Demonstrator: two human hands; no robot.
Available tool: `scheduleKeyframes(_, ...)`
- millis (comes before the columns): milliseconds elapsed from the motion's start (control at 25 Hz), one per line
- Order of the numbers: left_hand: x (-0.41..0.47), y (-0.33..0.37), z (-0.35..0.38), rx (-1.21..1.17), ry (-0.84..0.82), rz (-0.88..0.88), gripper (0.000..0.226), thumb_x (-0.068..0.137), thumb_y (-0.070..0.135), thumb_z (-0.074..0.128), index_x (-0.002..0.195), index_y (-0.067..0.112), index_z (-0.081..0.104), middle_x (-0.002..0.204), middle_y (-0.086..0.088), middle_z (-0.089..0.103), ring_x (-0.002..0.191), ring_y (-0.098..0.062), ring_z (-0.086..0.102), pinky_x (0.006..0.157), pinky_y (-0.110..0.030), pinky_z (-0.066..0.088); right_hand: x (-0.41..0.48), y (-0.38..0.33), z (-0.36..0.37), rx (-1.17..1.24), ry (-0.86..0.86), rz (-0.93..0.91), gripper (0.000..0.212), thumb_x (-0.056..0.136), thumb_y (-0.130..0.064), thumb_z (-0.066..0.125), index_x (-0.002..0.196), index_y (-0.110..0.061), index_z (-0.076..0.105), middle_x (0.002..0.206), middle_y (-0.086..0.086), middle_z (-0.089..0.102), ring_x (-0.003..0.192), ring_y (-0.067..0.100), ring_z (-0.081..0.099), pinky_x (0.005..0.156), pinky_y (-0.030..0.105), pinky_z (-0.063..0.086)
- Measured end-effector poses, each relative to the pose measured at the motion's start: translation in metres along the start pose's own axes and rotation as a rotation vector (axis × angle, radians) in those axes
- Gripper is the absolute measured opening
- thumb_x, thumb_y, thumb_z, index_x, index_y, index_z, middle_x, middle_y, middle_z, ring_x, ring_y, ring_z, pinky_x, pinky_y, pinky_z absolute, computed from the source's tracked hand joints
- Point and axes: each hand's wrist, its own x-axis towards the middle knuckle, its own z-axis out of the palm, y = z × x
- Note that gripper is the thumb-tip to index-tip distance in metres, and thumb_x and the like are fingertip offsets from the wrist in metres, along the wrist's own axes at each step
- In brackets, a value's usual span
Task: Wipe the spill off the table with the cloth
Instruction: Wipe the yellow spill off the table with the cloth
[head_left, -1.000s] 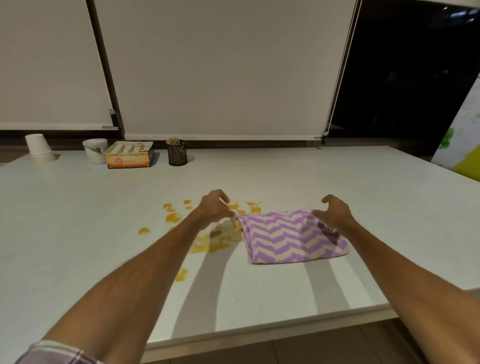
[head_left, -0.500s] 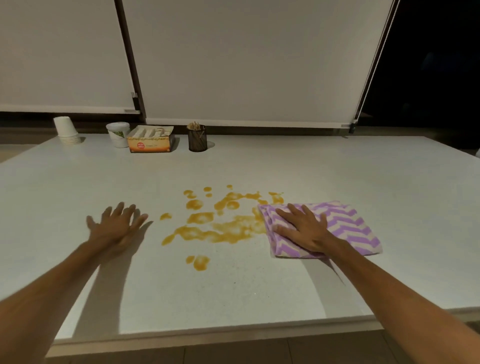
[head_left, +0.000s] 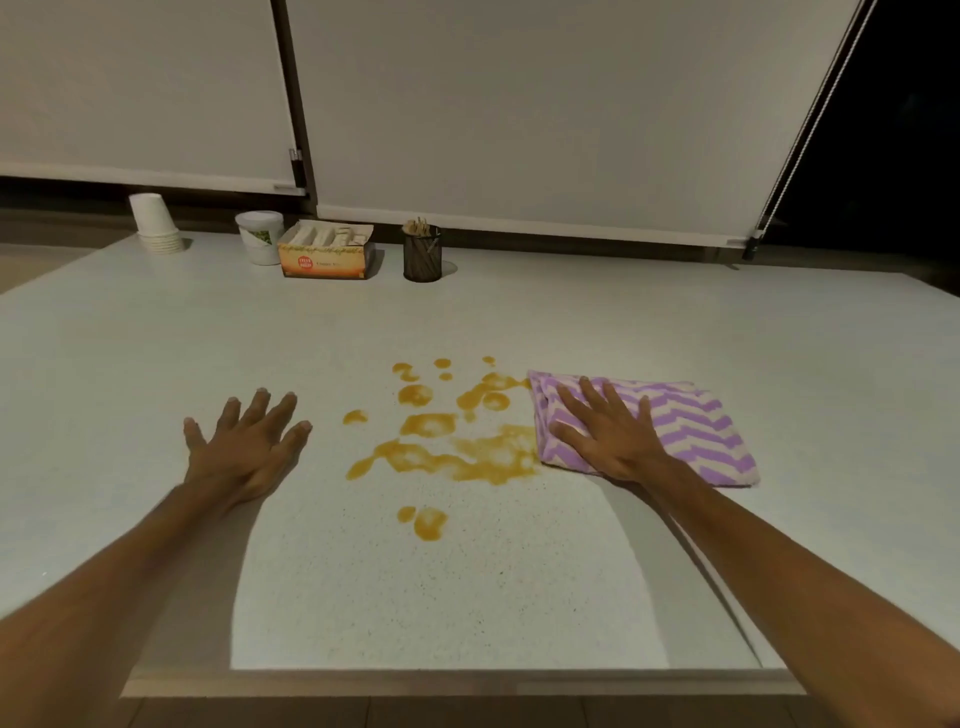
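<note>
An orange-yellow spill spreads in puddles and drops over the middle of the white speckled table. A folded purple-and-white zigzag cloth lies flat just right of the spill, and its left edge touches the largest puddle. My right hand lies palm down on the cloth's left half, fingers spread, pressing it to the table. My left hand rests palm down on bare table left of the spill, fingers apart, with nothing in it.
Along the far edge stand a stack of white paper cups, a white tub, an open orange box and a dark mesh holder with sticks. The table's front edge runs close to me.
My left hand has moved left, away from the spill, and now lies flat on the table. My right hand has come down flat on the cloth's left part.
</note>
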Motion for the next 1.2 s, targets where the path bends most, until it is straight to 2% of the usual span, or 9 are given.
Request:
scheduleKeyframes(80,0.003,-0.003,0.002,-0.022,0.01,0.0,0.081,0.081,0.077,0.003,0.153,0.041,0.011,0.165,0.003,0.007,0.151,-0.029,0.004,0.113,-0.065,-0.003,-0.008,0.014,0.005,-0.047,0.055,0.023,0.083,0.071,-0.087,-0.008,0.146,-0.054,0.003,0.163,-0.015,0.0,0.151,0.02,-0.003,0.11,0.067,-0.008)
scheduleKeyframes(240,0.0,-0.003,0.003,-0.019,0.019,-0.016,0.083,0.079,0.078,0.001,0.153,0.041,0.011,0.165,0.004,0.006,0.152,-0.027,0.003,0.114,-0.065,-0.003,0.019,0.006,-0.003,0.011,0.064,0.162,0.061,0.089,-0.073,0.018,0.146,-0.054,0.014,0.162,-0.016,0.009,0.151,0.019,0.003,0.11,0.072,-0.001)
scheduleKeyframes(360,-0.002,0.001,0.0,-0.028,0.021,-0.01,0.081,0.081,0.077,0.002,0.153,0.041,0.01,0.165,0.004,0.005,0.152,-0.026,0.002,0.114,-0.063,-0.005,0.043,-0.026,-0.01,0.042,0.05,0.133,0.06,0.093,-0.068,0.023,0.149,-0.049,0.015,0.163,-0.012,0.006,0.151,0.022,0.001,0.11,0.072,-0.001)
scheduleKeyframes(440,-0.003,0.002,0.001,-0.03,0.02,-0.007,0.08,0.082,0.077,0.002,0.153,0.041,0.009,0.165,0.003,0.004,0.152,-0.026,0.001,0.115,-0.063,-0.006,0.044,-0.028,-0.01,0.015,-0.01,0.061,0.062,0.091,-0.071,0.018,0.149,-0.049,0.012,0.164,-0.012,0.002,0.151,0.021,0.0,0.111,0.07,-0.001)
scheduleKeyframes(600,-0.002,0.001,0.0,-0.008,0.008,-0.024,0.075,0.085,0.075,0.003,0.153,0.042,0.007,0.165,0.004,0.002,0.152,-0.026,0.0,0.115,-0.063,-0.007,0.045,0.004,-0.008,-0.058,-0.036,-0.07,0.085,0.069,-0.084,0.0,0.148,-0.052,0.005,0.163,-0.013,0.002,0.151,0.019,0.002,0.113,0.067,0.002)
scheduleKeyframes(760,-0.001,0.004,-0.002,-0.016,0.008,-0.015,0.072,0.088,0.073,0.007,0.153,0.041,0.008,0.165,0.004,0.001,0.152,-0.025,-0.002,0.115,-0.064,-0.005,0.083,-0.013,-0.008,0.023,0.005,0.075,0.08,0.074,-0.085,0.003,0.147,-0.054,0.008,0.164,-0.012,0.004,0.151,0.025,0.003,0.109,0.073,-0.002)
scheduleKeyframes(880,-0.001,0.005,-0.003,-0.016,-0.003,-0.017,0.076,0.086,0.074,0.005,0.153,0.041,0.007,0.165,0.005,0.0,0.152,-0.024,-0.003,0.116,-0.063,-0.006,0.1,-0.053,-0.006,0.063,-0.013,-0.01,0.075,0.082,-0.081,0.013,0.149,-0.047,0.011,0.164,-0.004,0.004,0.15,0.03,0.0,0.109,0.072,-0.003)
scheduleKeyframes(1040,0.0,0.003,-0.003,-0.018,-0.004,-0.027,0.079,0.082,0.076,0.003,0.153,0.041,0.007,0.165,0.005,0.0,0.152,-0.023,-0.003,0.116,-0.063,-0.005,0.105,-0.041,-0.01,-0.018,-0.099,-0.153,0.086,0.069,-0.087,0.002,0.148,-0.053,0.005,0.164,-0.013,0.001,0.151,0.019,0.002,0.114,0.066,0.0)
scheduleKeyframes(1200,0.002,0.001,-0.001,-0.024,-0.004,-0.027,0.071,0.088,0.072,0.009,0.153,0.042,0.007,0.165,0.006,0.0,0.152,-0.023,-0.004,0.115,-0.064,-0.006,0.129,-0.025,-0.014,-0.017,-0.061,-0.036,0.081,0.072,-0.084,0.001,0.147,-0.054,0.004,0.163,-0.014,0.0,0.151,0.022,0.002,0.111,0.07,-0.001)
